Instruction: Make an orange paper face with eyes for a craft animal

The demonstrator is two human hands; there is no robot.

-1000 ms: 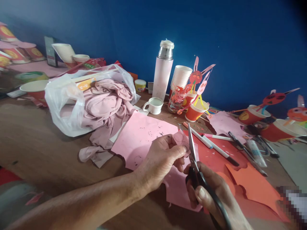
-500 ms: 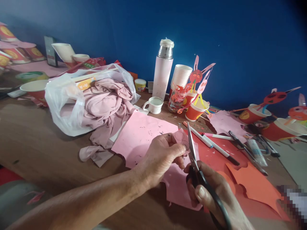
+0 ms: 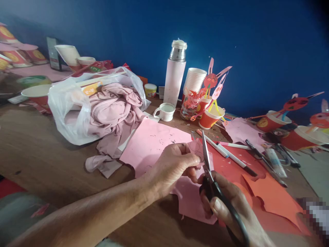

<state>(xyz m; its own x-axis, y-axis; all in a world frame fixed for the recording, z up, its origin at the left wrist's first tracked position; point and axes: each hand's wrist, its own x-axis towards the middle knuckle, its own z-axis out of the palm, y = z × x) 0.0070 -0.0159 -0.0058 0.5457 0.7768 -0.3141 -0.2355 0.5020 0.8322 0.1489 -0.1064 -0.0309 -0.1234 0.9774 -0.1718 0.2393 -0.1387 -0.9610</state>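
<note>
Between the thumb and fingers of my left hand [image 3: 174,164] is a small piece of pink paper [image 3: 195,146] with circles drawn on it. My right hand [image 3: 228,195] grips the black handles of a pair of scissors [image 3: 207,161], blades pointing up and nearly together. The blades stand right beside the paper piece's right edge; whether they touch it I cannot tell. Below both hands lies a larger pink sheet [image 3: 154,140] with cut edges. To the right are a red sheet [image 3: 231,161] and a cut orange paper piece [image 3: 275,195].
A plastic bag [image 3: 74,120] with pink cloth [image 3: 110,106] lies on the left. Behind stand a thermos [image 3: 175,77], a white mug [image 3: 166,112] and stacked paper cups [image 3: 194,79]. Paper-decorated cups [image 3: 210,116] and several markers [image 3: 236,159] are at the right.
The scissor blades have closed slightly and shifted a little beside the pink paper piece. Both hands stay in nearly the same place; the view has moved slightly.
</note>
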